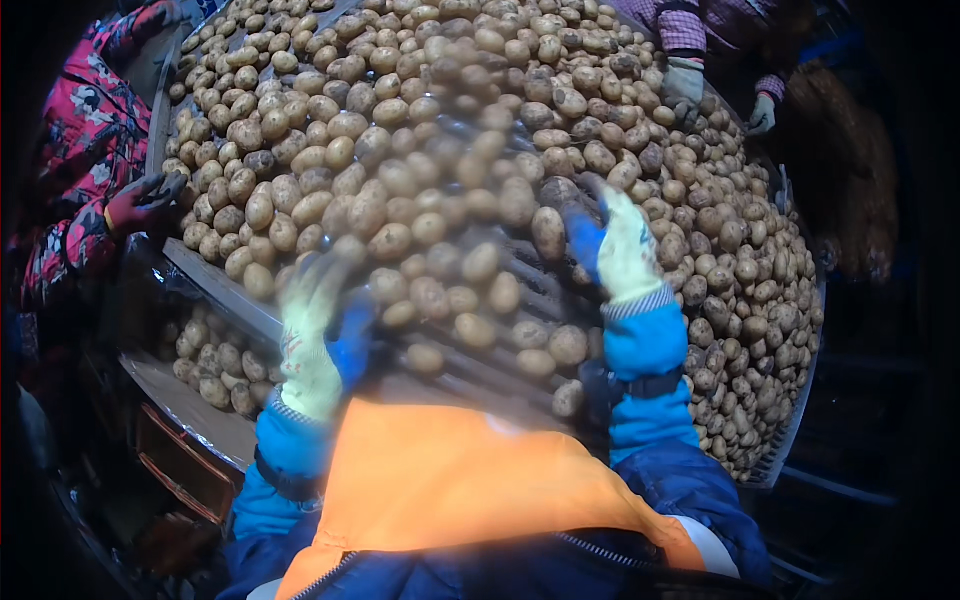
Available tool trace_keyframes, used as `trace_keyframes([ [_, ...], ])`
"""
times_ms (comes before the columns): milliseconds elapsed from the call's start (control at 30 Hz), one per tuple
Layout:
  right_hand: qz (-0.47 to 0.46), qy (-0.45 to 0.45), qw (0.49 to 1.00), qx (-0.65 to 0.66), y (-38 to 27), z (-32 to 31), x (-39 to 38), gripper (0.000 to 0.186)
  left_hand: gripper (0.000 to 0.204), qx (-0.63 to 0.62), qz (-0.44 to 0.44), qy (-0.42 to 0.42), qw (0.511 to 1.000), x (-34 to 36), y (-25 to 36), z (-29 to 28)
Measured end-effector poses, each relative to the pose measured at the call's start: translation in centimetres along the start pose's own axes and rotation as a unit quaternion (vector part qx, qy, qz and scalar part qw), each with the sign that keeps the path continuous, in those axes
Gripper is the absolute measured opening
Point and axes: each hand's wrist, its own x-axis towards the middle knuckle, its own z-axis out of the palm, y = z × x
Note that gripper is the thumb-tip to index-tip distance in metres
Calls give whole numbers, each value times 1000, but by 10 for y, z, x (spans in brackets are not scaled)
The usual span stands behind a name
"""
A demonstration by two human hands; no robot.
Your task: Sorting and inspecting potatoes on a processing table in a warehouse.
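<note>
Pink patterned jacket (95, 130) left, checked sleeve (683, 28) upper right, brown frame (185, 440) lower left

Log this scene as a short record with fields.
Left hand: pale, partly blue glove; blurred, at the potatoes, grip unclear
Right hand: similar glove, among potatoes, grip unclear
Surface: dark slatted bed showing between the hands
Others: patterned red jacket at left, purple checked sleeve at upper right
</note>
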Motion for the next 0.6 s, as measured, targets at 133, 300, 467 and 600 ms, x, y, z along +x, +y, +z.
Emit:
trace_keyframes([
  [133,133,-130,982,-43,32,32,35,69,37,-35,38,13,999,7,1,8],
  [300,124,-129,983,-44,36,42,37,71,32,-89,42,-1,995,21,17,10],
  [467,-174,-55,955,236,-13,20,3,45,47,-402,-201,-148,881,45,40,24],
  [600,245,-249,645,679,-60,33,-32,37,64,-475,-144,-235,836,48,51,37],
])
